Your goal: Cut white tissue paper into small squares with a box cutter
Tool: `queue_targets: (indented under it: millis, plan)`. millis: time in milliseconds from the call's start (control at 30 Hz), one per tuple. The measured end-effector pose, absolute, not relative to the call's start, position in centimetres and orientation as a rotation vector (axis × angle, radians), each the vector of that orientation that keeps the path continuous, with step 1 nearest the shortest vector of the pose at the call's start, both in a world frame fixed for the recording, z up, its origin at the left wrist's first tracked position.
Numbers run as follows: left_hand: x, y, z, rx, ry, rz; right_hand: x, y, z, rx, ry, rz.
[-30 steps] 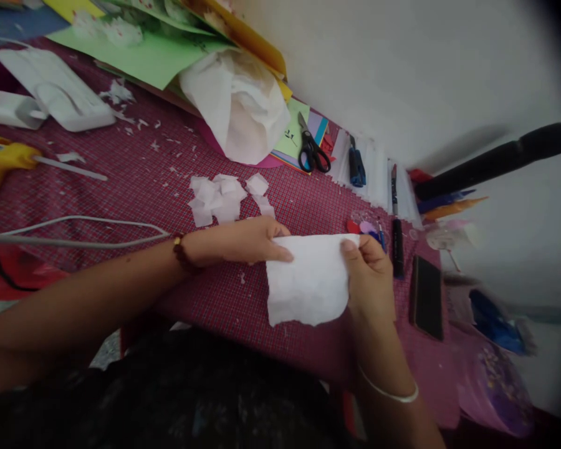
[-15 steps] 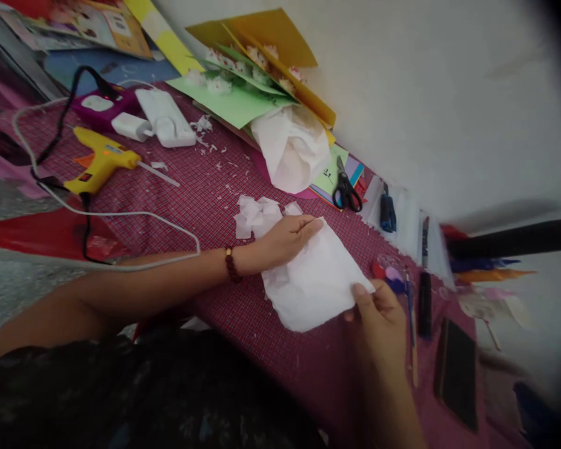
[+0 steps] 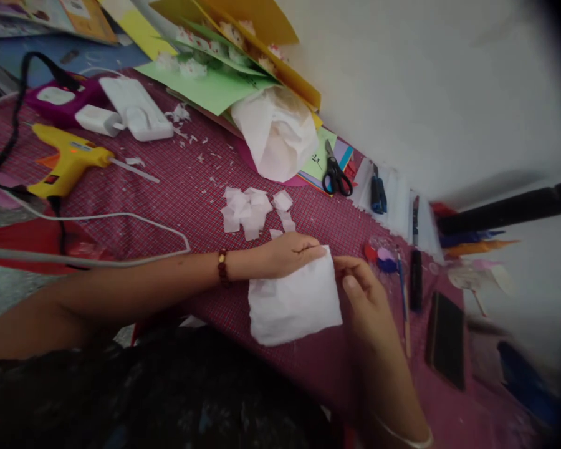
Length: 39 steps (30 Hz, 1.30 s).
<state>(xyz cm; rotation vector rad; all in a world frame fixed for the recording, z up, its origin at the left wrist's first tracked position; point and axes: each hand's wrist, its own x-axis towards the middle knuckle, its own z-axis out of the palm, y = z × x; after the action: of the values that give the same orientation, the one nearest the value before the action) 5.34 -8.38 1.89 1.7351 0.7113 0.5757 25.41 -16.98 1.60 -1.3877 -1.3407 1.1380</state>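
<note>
My left hand [image 3: 285,254], with a beaded bracelet [image 3: 222,267] at the wrist, pinches the top edge of a white sheet of thin paper [image 3: 297,305] between thumb and fingers. The paper hangs slightly tilted over the near side of the checked cloth. Beside its right edge is my right hand [image 3: 362,287], fingers bent and thumb apart from the forefinger. Its forefinger tip lies close to the paper; whether they touch I cannot tell. Small cut white paper squares [image 3: 247,211] lie in a loose heap just beyond my left hand.
On the red checked cloth [image 3: 182,209] lie a yellow glue gun [image 3: 68,159], a power strip [image 3: 63,96], black scissors [image 3: 336,174], a paintbrush [image 3: 403,299] and a dark phone [image 3: 446,340]. A crumpled white paper [image 3: 280,134] stands by green card [image 3: 206,87]. A white cable [image 3: 121,216] crosses the left.
My right hand has let go of the paper's right corner and moved in by its upper edge. The sheet has turned more square to me. The view has shifted slightly.
</note>
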Motion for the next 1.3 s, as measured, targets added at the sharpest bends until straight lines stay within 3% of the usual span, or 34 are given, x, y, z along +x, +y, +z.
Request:
queue_targets:
  millis: [167,367,1300]
  plan:
    - [6.0,-9.3,1.2,1.776,0.611,0.468,23.5,-17.0,1.8,-1.411,-1.317,1.227]
    - [3.9,-7.6,2.7,1.776,0.626,0.286,24.2,-16.9,1.8,-1.550,-1.109,0.975]
    - [3.4,-7.0,2.4,1.674,0.615,0.352,25.2,-16.4,1.4,-1.504,-0.980,0.824]
